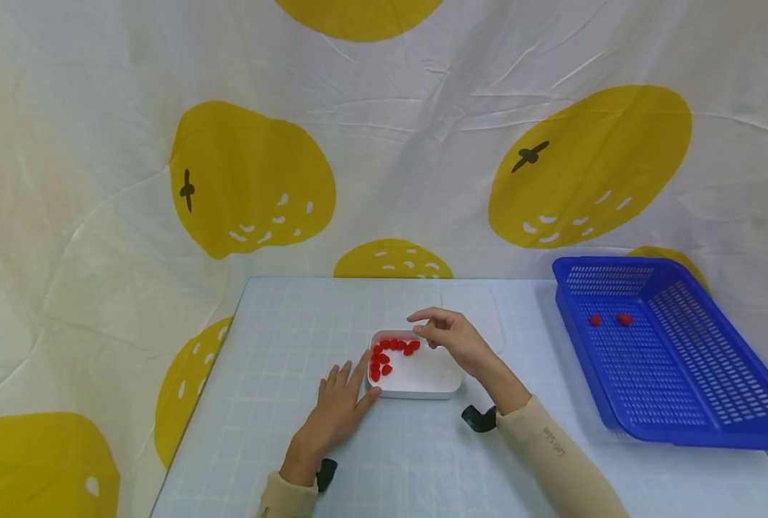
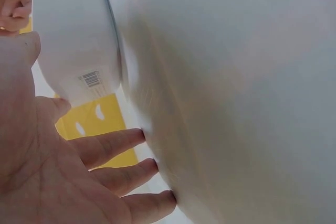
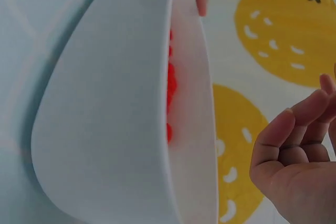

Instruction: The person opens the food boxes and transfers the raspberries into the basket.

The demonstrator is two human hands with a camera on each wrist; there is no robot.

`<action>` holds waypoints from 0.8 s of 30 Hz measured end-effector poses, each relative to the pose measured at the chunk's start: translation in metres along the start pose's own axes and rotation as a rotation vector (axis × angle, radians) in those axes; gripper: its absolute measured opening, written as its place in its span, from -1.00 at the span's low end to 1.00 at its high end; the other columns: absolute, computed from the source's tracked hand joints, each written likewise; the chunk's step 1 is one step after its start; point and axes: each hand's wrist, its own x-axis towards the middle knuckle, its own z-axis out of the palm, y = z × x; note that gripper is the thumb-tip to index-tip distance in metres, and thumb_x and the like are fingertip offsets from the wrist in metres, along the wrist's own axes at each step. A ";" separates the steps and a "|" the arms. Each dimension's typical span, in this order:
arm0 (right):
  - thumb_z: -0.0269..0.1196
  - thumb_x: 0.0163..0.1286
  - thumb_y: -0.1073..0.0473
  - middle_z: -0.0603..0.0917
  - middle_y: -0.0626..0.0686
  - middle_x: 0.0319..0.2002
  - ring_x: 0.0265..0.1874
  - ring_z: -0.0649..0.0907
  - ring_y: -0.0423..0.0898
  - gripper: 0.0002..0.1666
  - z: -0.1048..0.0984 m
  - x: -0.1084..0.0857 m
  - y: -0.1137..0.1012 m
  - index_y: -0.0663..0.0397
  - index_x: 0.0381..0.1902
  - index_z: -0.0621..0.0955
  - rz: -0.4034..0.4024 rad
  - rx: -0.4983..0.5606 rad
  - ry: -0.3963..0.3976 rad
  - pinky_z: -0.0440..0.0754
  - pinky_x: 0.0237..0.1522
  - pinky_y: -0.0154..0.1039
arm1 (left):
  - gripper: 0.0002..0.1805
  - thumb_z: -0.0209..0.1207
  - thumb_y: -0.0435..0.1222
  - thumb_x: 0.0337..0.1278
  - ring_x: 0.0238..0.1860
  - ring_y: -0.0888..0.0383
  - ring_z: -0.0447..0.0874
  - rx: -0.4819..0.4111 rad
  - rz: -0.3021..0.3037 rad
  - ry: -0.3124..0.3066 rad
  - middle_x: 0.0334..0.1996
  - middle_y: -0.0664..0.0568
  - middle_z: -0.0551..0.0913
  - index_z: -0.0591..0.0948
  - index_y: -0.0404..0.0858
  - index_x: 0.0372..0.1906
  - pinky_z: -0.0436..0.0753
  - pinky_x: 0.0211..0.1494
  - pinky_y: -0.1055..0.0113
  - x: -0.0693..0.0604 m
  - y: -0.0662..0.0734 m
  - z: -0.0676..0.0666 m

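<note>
A white rectangular box with low walls stands on the table, several small red pieces lying along its left and far sides. My left hand rests on the table with fingers spread, its index finger and thumb against the box's left end. In the left wrist view, a barcode label shows on the box wall. Above the box's far right part is my right hand, fingers loosely bent, the index finger apart from the thumb. Nothing shows between the fingers of that hand in the right wrist view.
On the right stands a large blue perforated basket with two red pieces inside. A flat, pale rectangular outline shows on the table behind my right hand. A white cloth with yellow fruit prints hangs behind the table.
</note>
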 end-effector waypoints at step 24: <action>0.37 0.30 0.32 0.63 0.12 -0.34 -0.47 0.44 -0.05 -0.75 0.052 0.011 0.046 0.16 -0.05 0.75 0.049 -0.323 -0.084 0.42 -0.47 -0.38 | -0.13 0.03 0.23 0.36 0.50 -0.36 -0.05 -0.013 0.034 0.004 0.51 -0.22 0.18 -0.06 0.17 0.62 -0.05 0.42 -0.39 -0.004 -0.001 -0.004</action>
